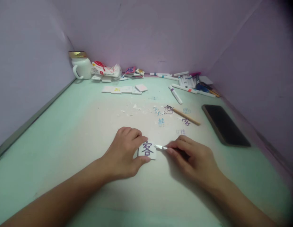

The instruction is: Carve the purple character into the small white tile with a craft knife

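Note:
Between the thumb and fingers of my left hand (127, 151) is a small white square tile (153, 155) with a purple Chinese character on it, lying on the table. My right hand (193, 157) grips a craft knife (163, 147) like a pen. Its blade points left and reaches the tile's right edge; whether it touches the surface, I cannot tell. Most of the knife's handle is hidden by my fingers. White shavings (135, 107) lie scattered beyond my left hand. Further right, a thin wooden stick (186, 116) with a dark tip rests across handwritten characters on the tabletop.
A dark phone (225, 124) lies at the right. Several markers (187, 82) are heaped at the back right, with one purple-banded marker (175, 94) nearer. White tiles (126, 90) form a row at the back, before a red-and-white packet (106, 70) and a white mug (82, 67). Purple walls enclose the table.

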{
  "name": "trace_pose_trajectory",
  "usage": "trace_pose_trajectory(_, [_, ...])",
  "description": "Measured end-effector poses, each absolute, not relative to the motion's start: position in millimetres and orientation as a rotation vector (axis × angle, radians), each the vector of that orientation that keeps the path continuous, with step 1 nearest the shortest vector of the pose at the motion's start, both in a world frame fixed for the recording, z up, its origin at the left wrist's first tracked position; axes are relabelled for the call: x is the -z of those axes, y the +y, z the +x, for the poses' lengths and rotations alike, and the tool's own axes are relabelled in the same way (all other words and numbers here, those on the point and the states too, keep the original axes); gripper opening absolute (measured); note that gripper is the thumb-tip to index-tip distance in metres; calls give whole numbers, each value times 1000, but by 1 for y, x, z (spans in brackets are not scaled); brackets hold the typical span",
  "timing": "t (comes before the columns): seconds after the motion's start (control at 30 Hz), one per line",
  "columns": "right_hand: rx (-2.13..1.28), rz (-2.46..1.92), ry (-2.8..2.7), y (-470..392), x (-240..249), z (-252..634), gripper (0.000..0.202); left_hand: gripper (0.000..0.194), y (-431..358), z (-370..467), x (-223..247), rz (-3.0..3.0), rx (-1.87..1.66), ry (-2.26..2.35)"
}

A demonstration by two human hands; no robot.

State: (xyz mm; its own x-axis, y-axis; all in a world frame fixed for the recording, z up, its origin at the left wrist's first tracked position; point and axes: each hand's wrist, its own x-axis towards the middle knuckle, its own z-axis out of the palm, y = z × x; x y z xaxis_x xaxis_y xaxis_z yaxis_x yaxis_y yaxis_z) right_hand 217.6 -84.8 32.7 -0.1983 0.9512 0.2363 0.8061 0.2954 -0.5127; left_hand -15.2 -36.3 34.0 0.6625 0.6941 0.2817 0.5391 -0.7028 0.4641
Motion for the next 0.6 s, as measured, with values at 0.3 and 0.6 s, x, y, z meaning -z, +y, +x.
trace_pose_trajectory(0.3, [-447,-1589,-2012,-80,-30,220,21,31,-35,-16,-36,2546,-604,968])
trace_pose_trajectory(0.6, [-355,-1523,-2076,-87,-35,211,18,30,-36,-15,-32,2541,-654,989])
